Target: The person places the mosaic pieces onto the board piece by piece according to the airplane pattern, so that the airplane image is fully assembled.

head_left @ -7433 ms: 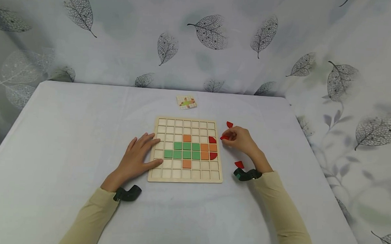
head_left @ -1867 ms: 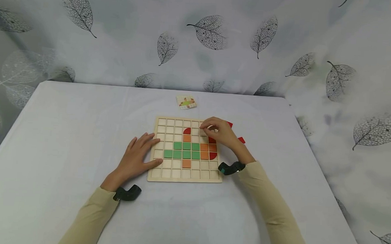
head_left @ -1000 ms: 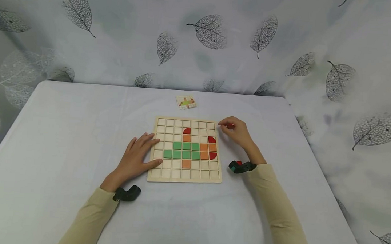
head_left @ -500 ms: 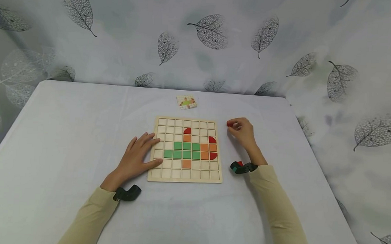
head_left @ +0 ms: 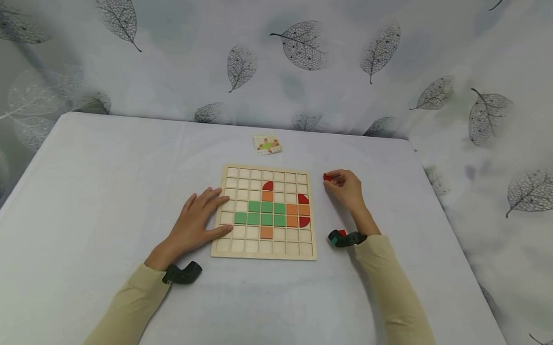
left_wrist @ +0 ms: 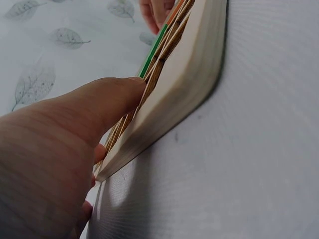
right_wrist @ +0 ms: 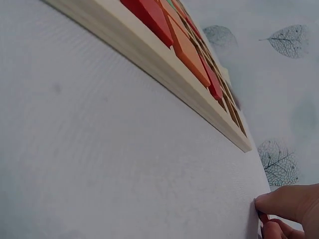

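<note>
A wooden grid board (head_left: 263, 256) lies on the table. Several green square tiles (head_left: 266, 220) and several orange square tiles (head_left: 292, 209) fill some cells, with red quarter-circle tiles at the top (head_left: 268, 186) and right side. My left hand (head_left: 192, 230) rests on the board's left edge, fingers spread; in the left wrist view its thumb (left_wrist: 114, 97) lies over the rim. Right of the board, my right hand (head_left: 348, 190) pinches a red tile (head_left: 328, 178) between thumb and fingers. The right wrist view shows that hand (right_wrist: 294, 206) low at the right, mostly hiding the tile.
A small pattern card (head_left: 267, 145) lies beyond the board, near the table's far edge. Another red tile (head_left: 342, 232) sits right of the board, partly hidden by the right wrist camera (head_left: 346, 239). White cloth (head_left: 118, 196) covers the table; leaf-patterned curtains (head_left: 180, 50) hang behind.
A red quarter-circle tile now sits above the upper orange tile. My right hand has drawn back from the board to the right and pinches another red tile. The left hand stays put.
</note>
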A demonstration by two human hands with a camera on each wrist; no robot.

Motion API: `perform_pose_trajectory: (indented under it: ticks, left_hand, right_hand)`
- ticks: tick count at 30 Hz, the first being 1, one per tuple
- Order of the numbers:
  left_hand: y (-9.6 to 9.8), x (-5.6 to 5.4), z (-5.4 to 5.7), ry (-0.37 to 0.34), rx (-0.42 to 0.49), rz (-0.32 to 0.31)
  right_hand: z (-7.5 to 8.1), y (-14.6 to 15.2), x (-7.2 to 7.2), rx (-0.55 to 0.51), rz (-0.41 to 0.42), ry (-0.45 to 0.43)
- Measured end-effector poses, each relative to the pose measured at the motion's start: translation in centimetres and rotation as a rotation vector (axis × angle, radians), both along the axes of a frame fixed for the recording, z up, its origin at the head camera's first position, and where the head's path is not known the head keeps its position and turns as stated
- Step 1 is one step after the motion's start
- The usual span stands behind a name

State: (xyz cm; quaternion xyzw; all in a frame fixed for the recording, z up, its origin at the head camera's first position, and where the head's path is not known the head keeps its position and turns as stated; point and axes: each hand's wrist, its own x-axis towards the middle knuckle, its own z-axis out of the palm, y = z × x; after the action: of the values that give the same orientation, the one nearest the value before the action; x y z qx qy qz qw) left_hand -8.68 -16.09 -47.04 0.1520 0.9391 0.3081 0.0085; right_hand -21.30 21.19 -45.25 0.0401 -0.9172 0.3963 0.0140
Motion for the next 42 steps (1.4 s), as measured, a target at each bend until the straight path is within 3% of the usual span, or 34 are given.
perform_pose_trajectory:
  ticks: [12, 28, 42]
  left_hand:
    - [0.0, 0.0, -0.2, 0.026, 0.004, -0.001]
    - [0.0, -0.1, -0.1, 0.026, -0.001, -0.001]
    - [0.0, -0.1, -0.1, 0.015, 0.0, -0.004]
  right_hand:
    - [-0.4, 0.2, 0.2, 0.027, 0.019, 0.03]
    - [0.0, -0.1, 1.3, 0.008, 0.06, -0.006]
    - [0.5, -0.6, 3.2, 0.037, 0.112, -0.038]
